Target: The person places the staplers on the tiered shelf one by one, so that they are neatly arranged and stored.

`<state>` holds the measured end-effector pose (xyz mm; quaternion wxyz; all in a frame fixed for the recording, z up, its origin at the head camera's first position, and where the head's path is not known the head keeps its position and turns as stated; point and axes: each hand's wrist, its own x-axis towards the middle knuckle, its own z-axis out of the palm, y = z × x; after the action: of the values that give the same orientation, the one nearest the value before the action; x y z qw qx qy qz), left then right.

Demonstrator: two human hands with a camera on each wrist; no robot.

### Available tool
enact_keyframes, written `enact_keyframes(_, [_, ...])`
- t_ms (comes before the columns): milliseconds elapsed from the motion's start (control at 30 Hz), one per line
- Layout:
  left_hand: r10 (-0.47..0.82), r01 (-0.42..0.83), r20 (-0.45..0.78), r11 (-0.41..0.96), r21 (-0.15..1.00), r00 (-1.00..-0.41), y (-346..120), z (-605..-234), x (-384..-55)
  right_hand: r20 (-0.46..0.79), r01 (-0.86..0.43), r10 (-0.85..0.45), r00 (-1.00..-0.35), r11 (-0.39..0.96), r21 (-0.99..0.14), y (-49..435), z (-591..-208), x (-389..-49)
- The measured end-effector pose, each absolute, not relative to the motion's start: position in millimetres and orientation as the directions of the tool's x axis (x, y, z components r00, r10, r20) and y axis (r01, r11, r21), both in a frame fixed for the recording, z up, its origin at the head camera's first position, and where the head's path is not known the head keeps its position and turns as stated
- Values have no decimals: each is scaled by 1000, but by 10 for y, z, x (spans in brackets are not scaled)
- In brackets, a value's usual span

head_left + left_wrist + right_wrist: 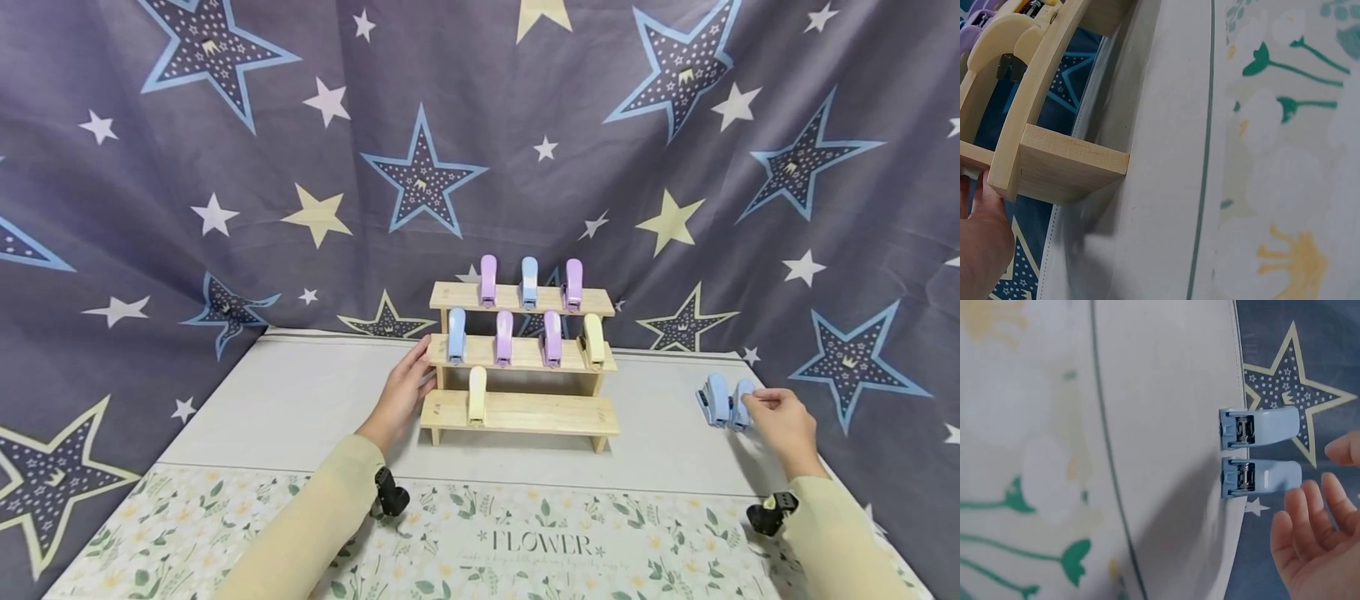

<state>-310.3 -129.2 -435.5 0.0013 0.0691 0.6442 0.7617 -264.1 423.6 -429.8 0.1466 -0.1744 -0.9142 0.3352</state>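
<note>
A three-tier wooden rack [542,414] bears small staplers. Purple, blue, purple stand on top; blue, purple, purple and yellow on the middle tier; one yellow stapler [477,395] on the lowest. My left hand [397,396] touches the rack's left end with extended fingers; in the left wrist view the fingers [988,200] partly disappear behind the wood. At the far right, two light blue staplers stand side by side. My right hand [787,425] reaches the right one [1266,477]; its fingertips are right at the handle's end, thumb apart. The other blue stapler [1266,427] stands just beside it.
A white cloth [300,400] covers the back of the table, with a floral mat [555,508] along the front. A dark star-print curtain [480,108] hangs behind and at both sides, close to the table's edges.
</note>
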Motion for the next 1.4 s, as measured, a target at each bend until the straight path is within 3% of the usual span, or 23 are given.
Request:
enact_keyframes(367, [89,91,106,-152,984,-990,-1294,-4363,-3098,-140,355,407,-903,520,-777,4386,-4396,-2695])
enact_keyframes(533, [78,86,99,-149,985,-992,-1291,-4357,-3094,-212,377,388,-897,420,-825,4444,-4464,-2697])
enact_keyframes(1400, [83,88,100,-133,987,-992,-1301,-4372,-3107,-157,351,438,-885,408,-843,4374,-4497,-2714])
